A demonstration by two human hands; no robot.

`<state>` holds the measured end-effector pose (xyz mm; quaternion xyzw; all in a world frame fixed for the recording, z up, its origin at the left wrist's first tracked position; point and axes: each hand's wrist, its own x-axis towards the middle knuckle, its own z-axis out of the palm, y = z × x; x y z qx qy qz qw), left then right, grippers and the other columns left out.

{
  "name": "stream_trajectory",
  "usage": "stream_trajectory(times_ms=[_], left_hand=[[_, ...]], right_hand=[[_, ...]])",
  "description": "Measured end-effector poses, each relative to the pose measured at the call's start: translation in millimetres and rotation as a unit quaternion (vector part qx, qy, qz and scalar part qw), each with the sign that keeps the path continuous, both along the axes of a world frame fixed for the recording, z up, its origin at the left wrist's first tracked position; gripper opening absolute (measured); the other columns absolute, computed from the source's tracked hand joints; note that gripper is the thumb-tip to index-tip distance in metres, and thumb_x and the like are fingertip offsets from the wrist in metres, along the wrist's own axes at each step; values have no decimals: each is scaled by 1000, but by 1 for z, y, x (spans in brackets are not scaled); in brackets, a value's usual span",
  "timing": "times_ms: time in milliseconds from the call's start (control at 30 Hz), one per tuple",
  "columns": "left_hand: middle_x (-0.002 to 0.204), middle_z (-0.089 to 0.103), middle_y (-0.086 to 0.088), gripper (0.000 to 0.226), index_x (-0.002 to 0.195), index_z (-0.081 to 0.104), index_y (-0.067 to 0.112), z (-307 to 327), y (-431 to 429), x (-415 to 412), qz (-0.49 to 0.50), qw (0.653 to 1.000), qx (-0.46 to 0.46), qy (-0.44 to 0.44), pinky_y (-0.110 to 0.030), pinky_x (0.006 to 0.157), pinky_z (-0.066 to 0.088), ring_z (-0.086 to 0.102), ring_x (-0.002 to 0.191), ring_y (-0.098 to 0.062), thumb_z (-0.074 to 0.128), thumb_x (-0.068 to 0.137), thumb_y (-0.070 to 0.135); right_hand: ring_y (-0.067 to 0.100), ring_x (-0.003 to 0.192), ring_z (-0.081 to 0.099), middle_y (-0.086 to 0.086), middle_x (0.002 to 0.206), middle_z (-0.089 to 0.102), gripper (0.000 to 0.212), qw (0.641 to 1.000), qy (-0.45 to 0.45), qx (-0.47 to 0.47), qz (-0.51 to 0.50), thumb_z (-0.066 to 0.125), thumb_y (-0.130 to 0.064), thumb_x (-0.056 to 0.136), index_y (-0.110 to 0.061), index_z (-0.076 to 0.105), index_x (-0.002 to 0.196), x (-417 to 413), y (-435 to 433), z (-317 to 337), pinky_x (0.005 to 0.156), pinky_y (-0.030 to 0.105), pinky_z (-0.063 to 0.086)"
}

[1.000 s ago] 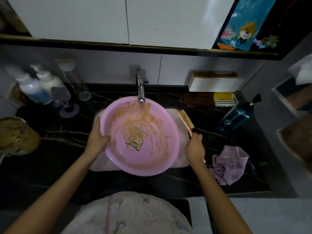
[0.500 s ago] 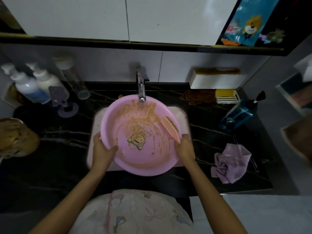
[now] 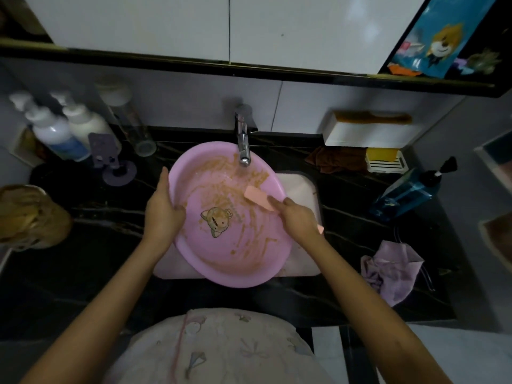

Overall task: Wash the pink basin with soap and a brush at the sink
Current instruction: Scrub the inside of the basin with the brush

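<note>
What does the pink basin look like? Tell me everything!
The pink basin looks plastic, round and shallow, with a cartoon animal printed inside and brownish smears. It sits over the white sink, under the faucet. The left hand grips its left rim; the right hand holds a brush inside it.

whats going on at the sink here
A person is washing a pink basin that rests over the sink, under the tap. The left hand holds the basin's left rim, and the right hand holds a brush with its head against the inner right wall. Much of the inside carries brown smears, so the washing is not yet done.
</note>
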<state>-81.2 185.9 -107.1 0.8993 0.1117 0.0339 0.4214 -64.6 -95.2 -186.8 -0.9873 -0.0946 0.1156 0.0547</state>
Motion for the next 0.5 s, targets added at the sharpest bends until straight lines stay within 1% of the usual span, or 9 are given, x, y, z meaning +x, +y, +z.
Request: stream_trajectory(times_ms=[67,167,233,300,367,400,434,500], left_hand=[[136,47,-21,84,150,14,12,2,-1,1,-7,1000,11,7,-36,94,40,47,121,-36,53,79,-11],[134,48,-21,86,151,13,13,3,-1,4,-11,1000,24,11,-37,93,41,49,119,-37,53,79,-11],[135,48,-21,86,151,13,14,4,-2,5,-17,999,26,8,-36,94,40,48,120,-36,53,79,-11],[135,48,-20,85,151,13,14,7,-2,6,-25,999,29,6,-34,93,40,48,121,-35,55,81,-10],[135,48,-20,83,151,14,14,11,-3,8,-31,999,30,2,-33,93,39,48,121,-35,56,82,-8],[135,49,-20,83,150,15,13,13,-3,9,-33,999,29,0,-34,93,39,49,120,-35,56,82,-8],[135,49,-20,82,150,16,13,14,-3,9,-34,999,29,0,-34,93,39,49,120,-35,56,82,-8],[135,49,-20,81,150,16,13,16,-4,9,-33,999,29,1,-34,94,39,48,121,-34,56,82,-7]], right_hand=[[35,90,60,9,130,46,60,999,-19,-30,18,38,-14,95,-36,21,148,19,6,5,68,39,45],[34,96,59,9,132,45,55,997,-27,-73,21,36,-16,98,-35,25,147,40,6,13,69,38,43],[32,100,59,9,128,49,46,994,13,-104,30,35,-23,100,-34,30,145,41,4,11,74,36,44],[29,102,58,9,122,55,40,988,94,-113,47,34,-35,101,-30,41,140,37,3,1,77,33,44],[29,102,59,10,118,59,43,983,145,-104,45,34,-44,100,-22,53,131,42,2,-2,79,32,44],[29,104,58,10,118,59,45,985,146,-92,24,35,-46,99,-20,56,129,48,3,4,80,31,43],[30,107,58,11,119,60,45,989,125,-76,4,36,-46,99,-19,57,127,56,0,10,80,30,42],[31,108,57,11,116,61,41,994,94,15,-55,41,-41,97,-18,60,124,64,-1,18,77,29,42]])
